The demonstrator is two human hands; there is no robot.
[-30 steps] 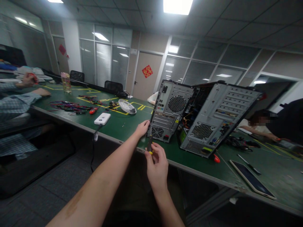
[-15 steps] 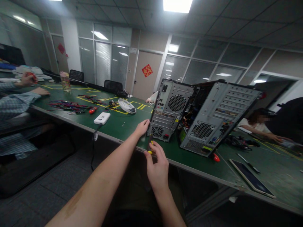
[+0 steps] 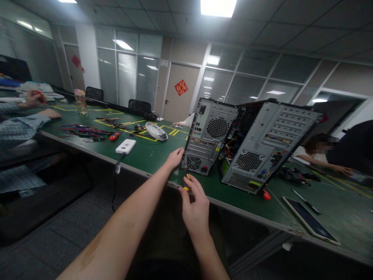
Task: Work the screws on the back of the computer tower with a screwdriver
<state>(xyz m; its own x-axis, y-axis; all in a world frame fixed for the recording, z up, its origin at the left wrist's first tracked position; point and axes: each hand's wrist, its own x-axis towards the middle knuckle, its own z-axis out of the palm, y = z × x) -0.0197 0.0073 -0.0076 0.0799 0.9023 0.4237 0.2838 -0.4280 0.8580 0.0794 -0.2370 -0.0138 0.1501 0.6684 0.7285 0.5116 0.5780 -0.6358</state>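
Screwdriver (image 3: pixel 185 180) pinched in right hand (image 3: pixel 196 202), left computer case (image 3: pixel 208 138) touched at left edge by left hand (image 3: pixel 175 158), whose closure cannot be told

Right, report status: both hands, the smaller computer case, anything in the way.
Left hand at left edge of smaller computer case. Right hand gripping screwdriver, aimed at lower rear corner; tip contact unclear. Larger case close on the right; no obstruction seen.

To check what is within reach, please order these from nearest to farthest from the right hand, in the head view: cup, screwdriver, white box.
1. Screwdriver: held in the right hand.
2. White box: to the left.
3. Cup: farther left and farther back.
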